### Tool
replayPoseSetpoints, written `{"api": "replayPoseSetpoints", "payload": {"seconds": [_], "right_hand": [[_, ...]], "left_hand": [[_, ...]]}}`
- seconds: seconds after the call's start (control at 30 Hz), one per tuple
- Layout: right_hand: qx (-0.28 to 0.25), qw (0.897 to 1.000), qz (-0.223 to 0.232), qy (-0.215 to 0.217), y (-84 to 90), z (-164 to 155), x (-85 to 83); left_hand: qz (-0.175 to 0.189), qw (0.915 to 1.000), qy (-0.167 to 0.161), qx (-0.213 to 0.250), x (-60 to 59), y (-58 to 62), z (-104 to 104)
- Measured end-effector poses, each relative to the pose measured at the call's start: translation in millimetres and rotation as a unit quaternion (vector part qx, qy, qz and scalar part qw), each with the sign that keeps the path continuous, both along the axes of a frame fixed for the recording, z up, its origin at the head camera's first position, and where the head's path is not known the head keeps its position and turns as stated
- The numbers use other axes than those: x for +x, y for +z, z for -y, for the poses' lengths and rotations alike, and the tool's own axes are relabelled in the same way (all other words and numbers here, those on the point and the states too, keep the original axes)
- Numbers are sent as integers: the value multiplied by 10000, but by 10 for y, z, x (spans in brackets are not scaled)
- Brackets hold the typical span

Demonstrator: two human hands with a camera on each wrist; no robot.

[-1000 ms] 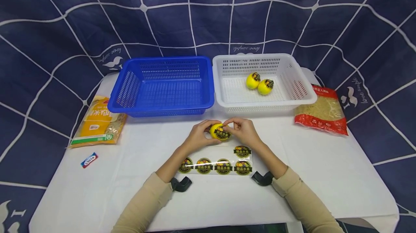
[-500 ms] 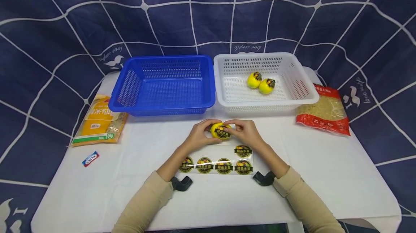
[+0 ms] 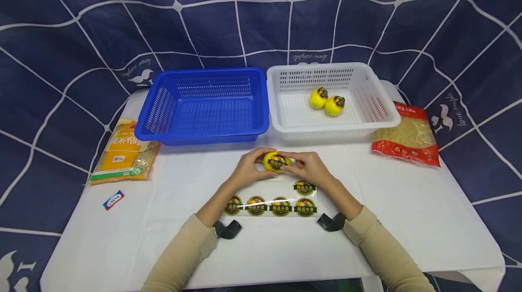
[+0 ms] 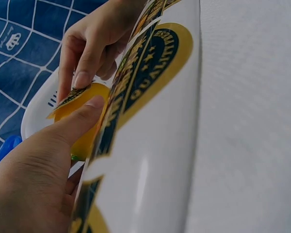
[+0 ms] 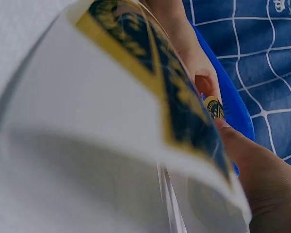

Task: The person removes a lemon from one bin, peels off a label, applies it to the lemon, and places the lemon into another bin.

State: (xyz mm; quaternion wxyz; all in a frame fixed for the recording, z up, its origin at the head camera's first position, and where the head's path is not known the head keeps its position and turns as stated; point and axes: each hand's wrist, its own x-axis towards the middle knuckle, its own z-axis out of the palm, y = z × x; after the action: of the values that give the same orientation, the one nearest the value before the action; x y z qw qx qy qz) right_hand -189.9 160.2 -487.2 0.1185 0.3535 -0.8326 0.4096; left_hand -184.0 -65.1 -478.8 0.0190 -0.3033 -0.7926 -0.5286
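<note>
Sticker going onto the yellow ball – both your hands on it, above the sticker sheet.

Head: your left hand point(image 3: 247, 170) cups the yellow ball point(image 3: 275, 162), right hand point(image 3: 306, 167) pinches the sticker point(image 3: 277, 162) onto it, just above the sticker sheet point(image 3: 271, 206). Left wrist: thumb and fingertip press the label – edge looks lifted. Right wrist: mostly sheet, grip unclear. Next, I'd judge: smooth it flat.

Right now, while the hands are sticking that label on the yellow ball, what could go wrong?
The sticker is only partly down on the yellow ball: its edge lifts in the left wrist view, so it might crease or go on crooked. The ball is round, held between the left hand and the right hand, so it could slip and roll across the table. A wrist might also drag the sticker sheet.
</note>
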Motion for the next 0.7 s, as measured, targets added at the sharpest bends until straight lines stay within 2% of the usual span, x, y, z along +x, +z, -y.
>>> {"api": "replayPoseSetpoints", "payload": {"seconds": [0.1, 0.27, 0.5, 0.6, 0.7], "right_hand": [[53, 10000, -58, -33, -5, 13, 2], [113, 9998, -102, -154, -33, 43, 20], [121, 9996, -78, -225, -73, 41, 1], [70, 9998, -14, -209, -78, 40, -7], [-6, 9999, 33, -130, -85, 46, -9]], "left_hand": [[21, 10000, -23, -57, 41, 99, 1], [8, 10000, -7, -88, 49, 110, -2], [81, 9998, -82, -179, -134, -253, 40], [128, 9996, -126, -205, -127, -241, 44], [197, 9997, -25, -168, -113, -235, 34]]}}
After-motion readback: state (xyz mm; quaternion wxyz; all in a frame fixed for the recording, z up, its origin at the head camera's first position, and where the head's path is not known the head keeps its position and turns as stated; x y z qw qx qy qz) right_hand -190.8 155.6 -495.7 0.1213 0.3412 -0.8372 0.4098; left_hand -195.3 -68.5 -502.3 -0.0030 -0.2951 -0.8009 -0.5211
